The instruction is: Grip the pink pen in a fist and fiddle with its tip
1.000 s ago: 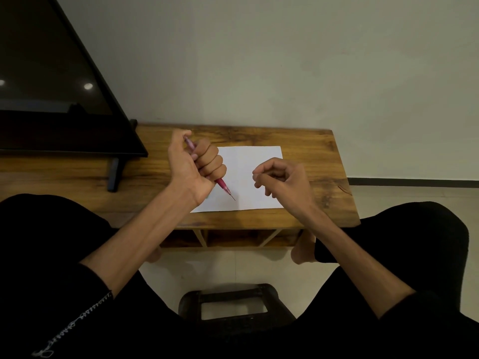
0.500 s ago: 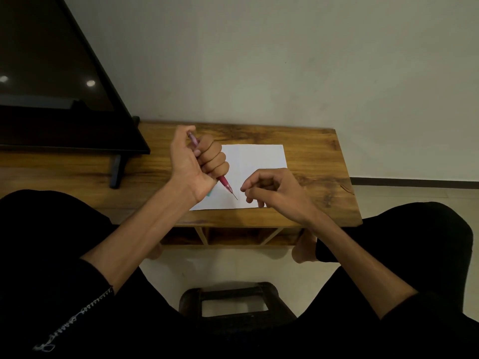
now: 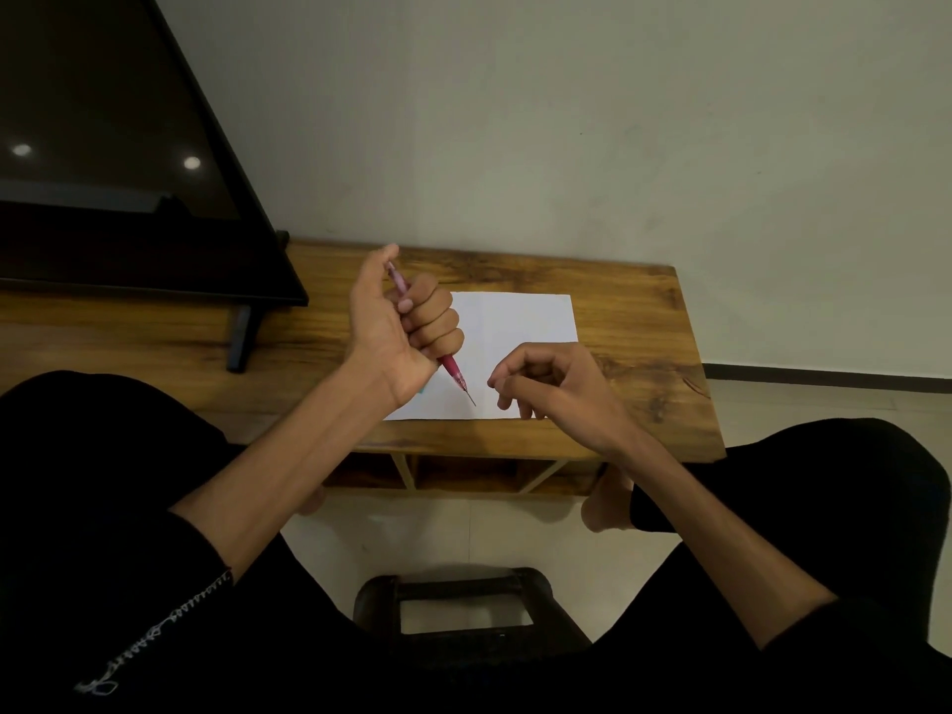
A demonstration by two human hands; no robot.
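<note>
Your left hand (image 3: 399, 332) grips a pink mechanical pencil (image 3: 456, 376) in a closed fist above the white paper (image 3: 520, 322), which lies near the wooden table's (image 3: 644, 322) front edge. The pencil's long axis slants from your thumb down to its fine tip, pointing right toward your right hand (image 3: 556, 386). That hand hovers just beside the tip, fingers curled, holding nothing visible.

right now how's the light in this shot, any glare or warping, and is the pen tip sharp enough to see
Head view: dim, warm light; two small round glare spots on the dark screen. Wide-angle warping tilts the screen's edge and bows the table. The pink pen in the left hand is fairly sharp, its thin tip clear against the white paper; the right hand looks crisp, sleeves lose detail in black.
</note>
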